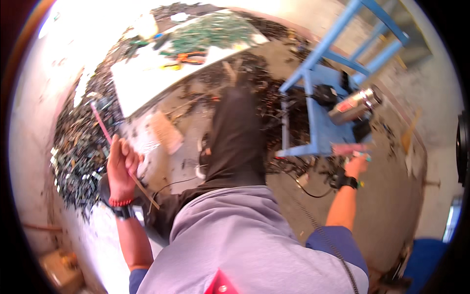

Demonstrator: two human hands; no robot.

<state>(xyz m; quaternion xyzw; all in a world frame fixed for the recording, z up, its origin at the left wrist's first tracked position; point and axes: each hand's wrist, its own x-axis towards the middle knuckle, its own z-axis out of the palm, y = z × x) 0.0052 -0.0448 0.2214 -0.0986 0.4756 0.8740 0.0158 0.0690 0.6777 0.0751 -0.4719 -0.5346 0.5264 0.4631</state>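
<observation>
The left hand [121, 166] is closed around a thin pink stick [104, 128] raised over the scrap-strewn floor [81, 147], while the right hand [356, 164] pinches a small pink-and-teal piece [353, 149] beside the blue stool [320, 112], probably sorting, needing careful placement

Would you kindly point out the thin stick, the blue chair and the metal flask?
thin stick [100, 126], head view, pink upper shaft.
blue chair [320, 125], head view, seat.
metal flask [353, 105], head view, body.

scrap pile [81, 147] left, board [147, 78] ahead w/ parts on it, chair [320, 112] right.
</observation>
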